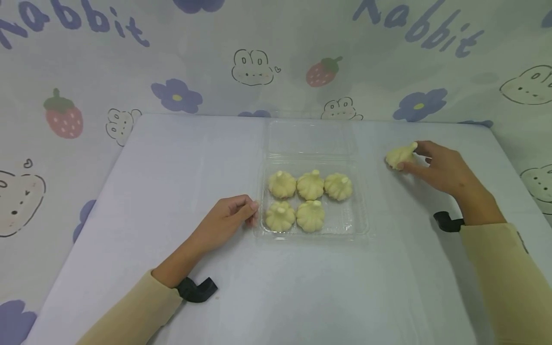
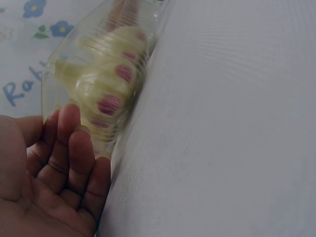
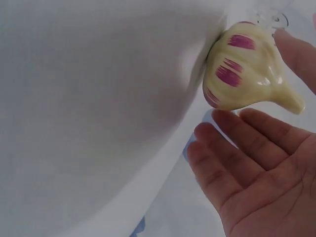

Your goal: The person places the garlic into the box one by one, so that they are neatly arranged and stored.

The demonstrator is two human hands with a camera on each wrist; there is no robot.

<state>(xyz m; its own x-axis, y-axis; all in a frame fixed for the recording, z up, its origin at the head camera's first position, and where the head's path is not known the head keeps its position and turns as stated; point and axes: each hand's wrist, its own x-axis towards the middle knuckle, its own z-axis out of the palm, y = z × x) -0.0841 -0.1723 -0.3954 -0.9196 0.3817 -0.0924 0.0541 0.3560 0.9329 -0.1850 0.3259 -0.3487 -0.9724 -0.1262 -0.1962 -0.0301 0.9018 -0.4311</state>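
A clear plastic box [image 1: 345, 220] with its lid folded back holds several garlic bulbs [image 1: 310, 215] in two rows. The box's front right spot has no bulb. At the box's left rim, my left hand [image 1: 228, 215] pinches the edge between thumb and curled fingers; the left wrist view shows bulbs with purple patches through the wall. Another garlic bulb [image 3: 244, 69] rests on the table to the right of the box, its stem toward my right hand [image 1: 448, 167]. That hand's thumb and loosely bent fingers are spread around this bulb; firm contact cannot be made out.
The transparent lid [image 1: 310, 136] lies open behind the box. A white cloth covers the table [image 1: 302, 287]. Beyond the table's back edge hangs a printed curtain [image 1: 284, 28] with rabbits, strawberries and flowers. Dark straps [image 1: 196, 290] sit at both wrists.
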